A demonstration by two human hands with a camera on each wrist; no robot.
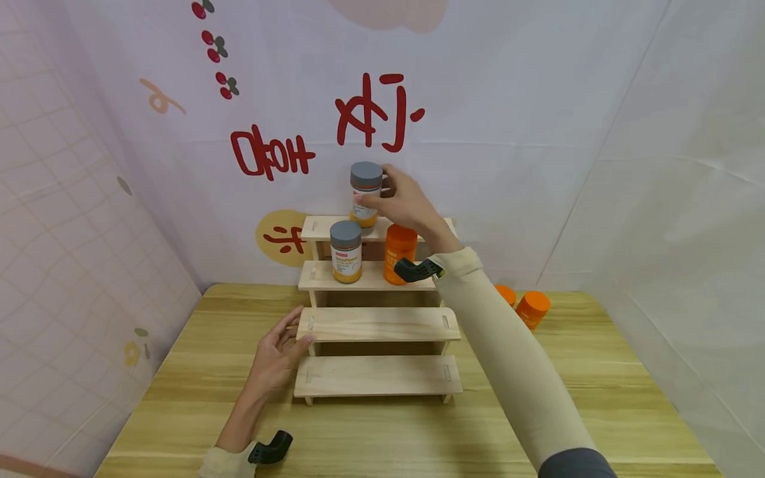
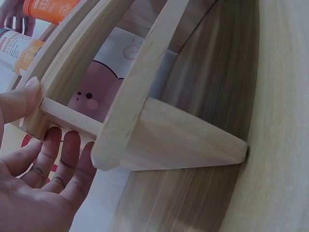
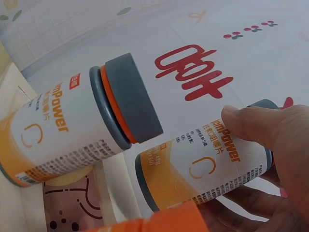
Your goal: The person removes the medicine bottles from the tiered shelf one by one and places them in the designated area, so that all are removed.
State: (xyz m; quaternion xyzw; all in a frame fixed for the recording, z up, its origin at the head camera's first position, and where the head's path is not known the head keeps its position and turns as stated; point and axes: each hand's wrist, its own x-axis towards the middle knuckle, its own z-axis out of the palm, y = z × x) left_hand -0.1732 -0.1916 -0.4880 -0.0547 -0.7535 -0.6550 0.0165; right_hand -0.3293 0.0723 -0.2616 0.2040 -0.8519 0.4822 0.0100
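Observation:
My right hand (image 1: 406, 199) grips a supplement bottle with a grey lid (image 1: 366, 176), thumb and fingers around its sides. This bottle is at the top tier of a wooden stepped rack (image 1: 379, 377); whether its base touches the wood I cannot tell. One tier lower stands a matching grey-lidded bottle (image 1: 346, 255), beside an orange bottle (image 1: 400, 249) partly covered by my right wrist. My left hand (image 1: 275, 358) holds the left end of a lower tier. In the left wrist view its thumb (image 2: 19, 101) presses the board from above, fingers curled beneath.
Two more orange bottles (image 1: 532, 308) are on the wooden table (image 1: 597, 372) right of the rack, one partly hidden by my sleeve. A white printed cloth (image 1: 508, 86) hangs right behind the rack. Cloth also borders the table on both sides.

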